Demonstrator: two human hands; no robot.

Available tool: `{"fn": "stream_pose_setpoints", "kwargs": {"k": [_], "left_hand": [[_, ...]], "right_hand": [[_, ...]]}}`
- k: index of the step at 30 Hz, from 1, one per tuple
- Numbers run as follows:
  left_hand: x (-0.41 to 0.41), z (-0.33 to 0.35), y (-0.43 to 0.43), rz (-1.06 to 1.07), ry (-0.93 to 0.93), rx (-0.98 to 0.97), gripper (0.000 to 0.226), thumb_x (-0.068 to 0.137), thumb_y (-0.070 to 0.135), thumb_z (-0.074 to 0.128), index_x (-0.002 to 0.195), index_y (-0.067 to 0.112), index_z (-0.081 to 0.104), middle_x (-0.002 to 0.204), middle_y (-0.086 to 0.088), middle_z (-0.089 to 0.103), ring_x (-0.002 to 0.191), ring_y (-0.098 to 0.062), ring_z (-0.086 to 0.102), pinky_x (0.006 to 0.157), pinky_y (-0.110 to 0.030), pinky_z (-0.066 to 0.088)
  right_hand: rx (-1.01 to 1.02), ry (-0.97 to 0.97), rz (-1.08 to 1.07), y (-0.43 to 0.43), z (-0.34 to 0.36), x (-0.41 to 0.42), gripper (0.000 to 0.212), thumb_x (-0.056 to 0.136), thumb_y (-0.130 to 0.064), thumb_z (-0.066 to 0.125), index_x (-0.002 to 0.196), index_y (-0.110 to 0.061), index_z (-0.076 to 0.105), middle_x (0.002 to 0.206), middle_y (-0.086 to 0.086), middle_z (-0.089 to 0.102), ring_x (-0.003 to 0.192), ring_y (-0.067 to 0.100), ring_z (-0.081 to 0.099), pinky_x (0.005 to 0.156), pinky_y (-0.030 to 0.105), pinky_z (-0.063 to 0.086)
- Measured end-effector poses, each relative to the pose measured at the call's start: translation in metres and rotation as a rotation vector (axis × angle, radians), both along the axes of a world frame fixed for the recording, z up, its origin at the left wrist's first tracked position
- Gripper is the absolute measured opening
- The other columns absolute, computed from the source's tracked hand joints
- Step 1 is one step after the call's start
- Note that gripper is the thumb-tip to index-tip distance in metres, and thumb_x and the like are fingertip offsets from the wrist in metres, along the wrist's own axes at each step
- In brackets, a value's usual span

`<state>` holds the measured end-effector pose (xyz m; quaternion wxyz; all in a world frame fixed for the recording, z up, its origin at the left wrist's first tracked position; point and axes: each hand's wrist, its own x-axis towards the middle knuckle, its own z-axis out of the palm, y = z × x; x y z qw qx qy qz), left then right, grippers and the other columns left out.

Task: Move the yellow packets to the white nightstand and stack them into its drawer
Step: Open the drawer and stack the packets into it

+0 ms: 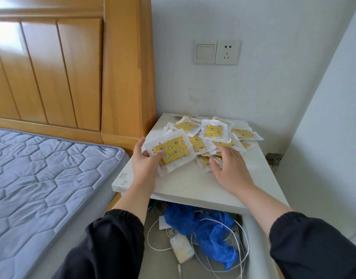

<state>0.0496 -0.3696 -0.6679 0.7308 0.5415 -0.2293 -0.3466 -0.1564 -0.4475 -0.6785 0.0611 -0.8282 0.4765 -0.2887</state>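
Slick yellow packets (170, 152) may slide out of left hand (144, 164)'s clamped grip; right hand (231, 168) grip apart, flat on pile (211, 131).

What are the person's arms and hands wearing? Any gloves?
No gloves: the left hand and right hand are bare, with no rings or watch showing. Both arms wear loose black sleeves with gathered, stretchy cuffs that end partway up the forearms.

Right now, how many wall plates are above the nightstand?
2: a light switch on the left, a power socket directly beside it on the right. Nothing hides any others.
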Motion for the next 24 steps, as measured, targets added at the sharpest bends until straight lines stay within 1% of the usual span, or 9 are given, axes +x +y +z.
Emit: {"fn": "stream_pose_setpoints", "kwargs": {"k": [2, 4, 7, 10, 15, 17, 19, 22, 24], "left_hand": [[0.001, -0.001, 0.0, 0.024, 0.073, -0.044, 0.074, 0.079, -0.005, 0.072, 0.14, 0.027, 0.044, 0.098, -0.003, 0.065, 0.095, -0.023, 0.068, 0.086, -0.045, 0.055], [0.001, -0.001, 0.001, 0.009, 0.058, -0.066, 0.067, 0.078, -0.008, 0.071, 0.132, 0.026, 0.051, 0.098, -0.005, 0.067, 0.095, -0.024, 0.068, 0.086, -0.045, 0.055], [0.001, -0.003, 0.001, -0.038, 0.002, -0.1, 0.045, 0.079, -0.011, 0.068, 0.112, 0.02, 0.064, 0.101, -0.006, 0.069, 0.095, -0.023, 0.069, 0.082, -0.04, 0.058], [0.004, -0.005, 0.001, -0.099, -0.012, -0.161, 0.035, 0.08, -0.015, 0.063, 0.097, 0.016, 0.067, 0.092, -0.002, 0.073, 0.088, -0.018, 0.071, 0.074, -0.03, 0.06], [0.01, -0.008, 0.0, -0.273, 0.109, -0.311, 0.037, 0.082, -0.024, 0.048, 0.089, 0.007, 0.065, 0.073, 0.001, 0.073, 0.074, -0.01, 0.07, 0.065, -0.021, 0.056], [0.011, -0.011, -0.003, -0.326, 0.072, -0.318, 0.047, 0.08, -0.027, 0.048, 0.076, 0.013, 0.073, 0.069, 0.0, 0.071, 0.07, -0.011, 0.068, 0.062, -0.021, 0.055], [0.009, -0.011, -0.004, -0.37, -0.001, -0.295, 0.051, 0.078, -0.027, 0.051, 0.068, 0.017, 0.076, 0.069, -0.001, 0.07, 0.069, -0.012, 0.067, 0.06, -0.021, 0.054], [0.006, -0.009, -0.004, -0.407, -0.096, -0.256, 0.046, 0.074, -0.027, 0.057, 0.09, 0.014, 0.072, 0.087, -0.006, 0.071, 0.082, -0.019, 0.067, 0.067, -0.026, 0.056], [0.005, -0.011, -0.006, -0.439, -0.213, -0.212, 0.059, 0.072, -0.024, 0.064, 0.113, 0.018, 0.063, 0.106, -0.006, 0.067, 0.095, -0.021, 0.067, 0.075, -0.033, 0.058]], "right_hand": [[-0.008, -0.023, 0.009, 0.0, 0.0, 0.0, 0.049, 0.096, -0.036, 0.046, 0.138, -0.01, 0.041, 0.139, 0.005, 0.047, 0.133, 0.022, 0.036, 0.113, 0.037, 0.028], [-0.042, -0.057, 0.029, 0.002, 0.0, 0.0, 0.047, 0.094, -0.033, 0.05, 0.136, -0.01, 0.044, 0.137, 0.005, 0.049, 0.132, 0.022, 0.037, 0.112, 0.036, 0.03], [-0.059, -0.166, 0.068, 0.007, 0.003, 0.003, 0.045, 0.092, -0.026, 0.056, 0.134, -0.012, 0.046, 0.137, 0.002, 0.048, 0.133, 0.018, 0.035, 0.11, 0.029, 0.027], [0.056, -0.324, 0.117, 0.015, 0.004, 0.011, 0.051, 0.091, -0.029, 0.059, 0.138, -0.017, 0.043, 0.142, -0.005, 0.043, 0.136, 0.011, 0.032, 0.111, 0.027, 0.026], [0.245, -0.439, 0.233, 0.023, 0.004, 0.014, 0.079, 0.08, -0.052, 0.062, 0.146, -0.025, 0.03, 0.15, -0.011, 0.033, 0.139, 0.006, 0.028, 0.112, 0.031, 0.027], [0.306, -0.477, 0.243, 0.025, 0.006, 0.013, 0.09, 0.071, -0.063, 0.066, 0.146, -0.027, 0.03, 0.147, -0.013, 0.037, 0.136, 0.003, 0.031, 0.11, 0.029, 0.029], [0.325, -0.479, 0.239, 0.026, 0.005, 0.013, 0.09, 0.071, -0.058, 0.073, 0.145, -0.028, 0.031, 0.139, -0.013, 0.046, 0.13, 0.002, 0.037, 0.108, 0.029, 0.03], [0.257, -0.408, 0.199, 0.028, 0.004, 0.015, 0.078, 0.076, -0.037, 0.077, 0.141, -0.026, 0.036, 0.13, -0.015, 0.05, 0.126, 0.004, 0.042, 0.105, 0.028, 0.033], [0.213, -0.387, 0.175, 0.031, 0.006, 0.017, 0.07, 0.077, -0.029, 0.077, 0.137, -0.025, 0.041, 0.131, -0.014, 0.049, 0.123, 0.005, 0.042, 0.102, 0.023, 0.033]]}}
